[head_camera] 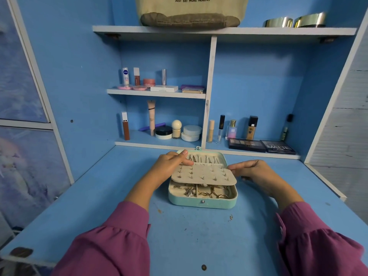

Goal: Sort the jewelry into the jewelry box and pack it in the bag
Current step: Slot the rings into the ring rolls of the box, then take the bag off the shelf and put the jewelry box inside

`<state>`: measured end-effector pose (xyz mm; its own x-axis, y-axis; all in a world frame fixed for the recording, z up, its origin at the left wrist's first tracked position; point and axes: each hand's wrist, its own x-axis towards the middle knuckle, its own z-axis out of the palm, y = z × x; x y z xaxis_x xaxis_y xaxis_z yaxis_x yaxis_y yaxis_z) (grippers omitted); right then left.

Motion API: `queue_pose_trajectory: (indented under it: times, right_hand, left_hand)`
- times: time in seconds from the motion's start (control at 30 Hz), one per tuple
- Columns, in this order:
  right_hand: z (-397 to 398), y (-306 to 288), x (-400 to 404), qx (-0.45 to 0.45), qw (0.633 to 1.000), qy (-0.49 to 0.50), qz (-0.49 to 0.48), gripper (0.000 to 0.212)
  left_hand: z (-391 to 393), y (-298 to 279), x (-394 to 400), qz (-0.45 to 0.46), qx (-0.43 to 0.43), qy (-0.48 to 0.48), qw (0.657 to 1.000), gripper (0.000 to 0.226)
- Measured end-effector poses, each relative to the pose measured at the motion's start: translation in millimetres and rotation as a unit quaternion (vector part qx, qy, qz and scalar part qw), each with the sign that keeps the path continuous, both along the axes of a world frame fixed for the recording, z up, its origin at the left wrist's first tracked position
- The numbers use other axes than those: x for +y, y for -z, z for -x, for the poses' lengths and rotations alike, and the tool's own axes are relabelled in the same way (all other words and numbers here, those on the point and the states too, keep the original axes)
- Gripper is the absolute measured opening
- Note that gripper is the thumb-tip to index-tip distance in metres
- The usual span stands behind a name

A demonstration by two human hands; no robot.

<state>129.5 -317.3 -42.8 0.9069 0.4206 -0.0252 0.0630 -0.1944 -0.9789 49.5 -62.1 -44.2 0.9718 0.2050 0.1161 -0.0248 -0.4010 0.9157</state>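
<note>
Both hands sit at the mint-green jewelry box (203, 203) lying open on the blue desk (199, 236): the left hand (172, 163) rests on the far left corner of the beige earring panel (203, 174), fingers laid fairly flat over its edge, while the right hand (253, 170) pinches the panel's right edge with its fingertips. That panel, studded with small earrings, lies tilted over the box's lower tray, where gold rings (215, 193) and a silver piece (189, 191) show in front compartments, with necklaces in the lid behind. Up on the top shelf stands a canvas bag (191, 10), well apart from the box.
</note>
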Motion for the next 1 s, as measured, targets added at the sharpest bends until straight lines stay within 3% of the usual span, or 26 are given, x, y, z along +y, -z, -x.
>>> queue_pose_trajectory:
  times: [0.17,0.3,0.47,0.6,0.9,1.0]
  right_hand:
    - [-2.1,1.4,3.1,0.002,1.0,0.016,-0.014,0.013]
    - [-1.2,4.4,14.9,0.027,0.998,0.054,-0.035,0.012]
    - [0.5,4.6,23.6,0.025,0.996,0.087,0.011,0.016]
    - [2.8,3.7,24.1,0.018,0.996,0.089,0.024,0.015]
    - [1.1,2.7,23.4,0.043,0.992,0.111,-0.045,0.012]
    - [-0.5,1.7,24.9,0.045,0.989,0.119,-0.076,0.012]
  left_hand:
    - [-2.1,1.8,0.0,-0.022,0.0,-0.004,1.0,0.038]
    - [-1.3,-0.1,-1.3,0.013,-0.002,-0.001,1.0,0.038]
    - [-9.6,3.3,0.9,0.051,-0.036,-0.116,0.991,0.041]
    - [-18.2,6.8,3.1,-0.024,-0.044,-0.184,0.982,0.042]
    - [-15.7,7.5,4.8,0.013,-0.067,-0.176,0.982,0.043]
    - [-14.5,8.1,5.4,0.043,-0.09,-0.164,0.982,0.057]
